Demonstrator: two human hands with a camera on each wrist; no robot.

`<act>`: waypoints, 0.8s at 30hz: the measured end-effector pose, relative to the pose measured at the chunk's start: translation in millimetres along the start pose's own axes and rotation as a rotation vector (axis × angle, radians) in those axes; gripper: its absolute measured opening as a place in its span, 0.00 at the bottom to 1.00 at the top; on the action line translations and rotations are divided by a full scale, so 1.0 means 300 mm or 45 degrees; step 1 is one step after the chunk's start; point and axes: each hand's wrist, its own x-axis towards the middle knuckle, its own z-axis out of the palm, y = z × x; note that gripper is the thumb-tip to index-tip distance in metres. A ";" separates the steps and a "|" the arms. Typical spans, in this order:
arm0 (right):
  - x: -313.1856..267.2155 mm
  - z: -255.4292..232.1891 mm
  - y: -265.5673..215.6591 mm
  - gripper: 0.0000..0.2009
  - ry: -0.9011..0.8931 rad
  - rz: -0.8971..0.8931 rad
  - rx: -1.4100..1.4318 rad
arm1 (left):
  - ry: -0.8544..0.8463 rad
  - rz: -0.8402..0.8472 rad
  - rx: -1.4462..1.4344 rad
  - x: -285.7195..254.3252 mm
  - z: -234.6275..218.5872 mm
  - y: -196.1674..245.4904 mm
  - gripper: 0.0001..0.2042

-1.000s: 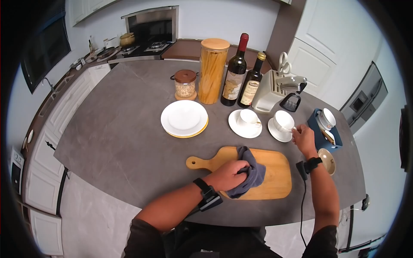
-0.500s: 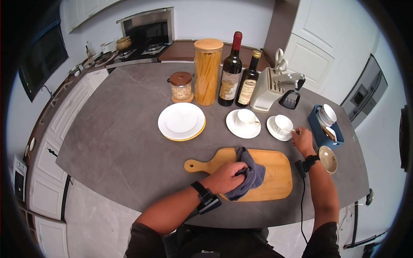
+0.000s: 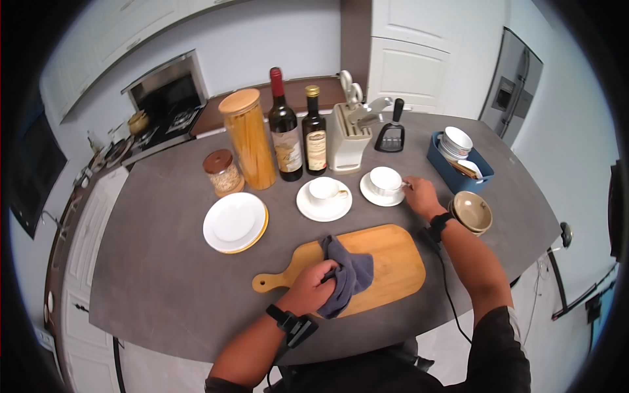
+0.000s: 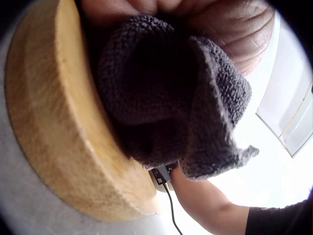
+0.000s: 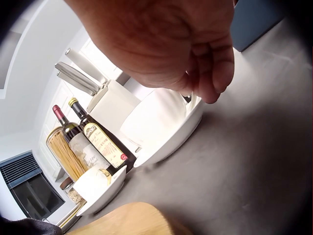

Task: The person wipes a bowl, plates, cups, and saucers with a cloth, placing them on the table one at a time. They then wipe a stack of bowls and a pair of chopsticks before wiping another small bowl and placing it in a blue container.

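Observation:
My left hand (image 3: 308, 289) grips a bunched dark grey cloth (image 3: 354, 272) on a wooden cutting board (image 3: 400, 262). In the left wrist view, folds of the cloth (image 4: 215, 107) bulge out below the palm, close beside the board's edge (image 4: 93, 161). My right hand (image 3: 421, 198) pinches the handle of a white cup (image 3: 384, 178), which sits on its saucer (image 3: 379, 198). The right wrist view has the fingertips (image 5: 210, 93) at the cup's handle side, partly hiding the handle. Left of it, a second white cup (image 3: 323, 190) stands on another saucer (image 3: 321, 213).
Stacked plates (image 3: 234, 223) lie at the left. Behind stand an oats jar (image 3: 223, 173), a spaghetti jar (image 3: 251, 147), two bottles (image 3: 285, 141), a knife block (image 3: 347, 144) and a black-handled masher (image 3: 391, 136). Beyond my right hand are a blue basket (image 3: 452, 173) and brown bowls (image 3: 473, 211).
The head view has swung to the right, so everything appears shifted left. My left hand still grips the cloth on the board, and my right hand stays at the cup's handle.

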 end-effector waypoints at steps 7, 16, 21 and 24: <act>-0.003 -0.031 -0.031 0.17 -0.126 0.121 -0.119 | 0.040 -0.060 0.028 -0.006 0.006 0.023 0.09; -0.168 -0.129 -0.174 0.16 0.102 0.026 0.167 | 0.018 -0.053 -0.028 -0.006 -0.001 -0.018 0.09; -0.277 -0.139 -0.183 0.13 -0.032 0.070 0.285 | 0.044 -0.107 -0.105 -0.003 0.023 0.020 0.09; -0.296 -0.126 -0.157 0.11 -0.122 0.088 0.337 | 0.049 -0.131 -0.116 -0.004 0.017 0.019 0.08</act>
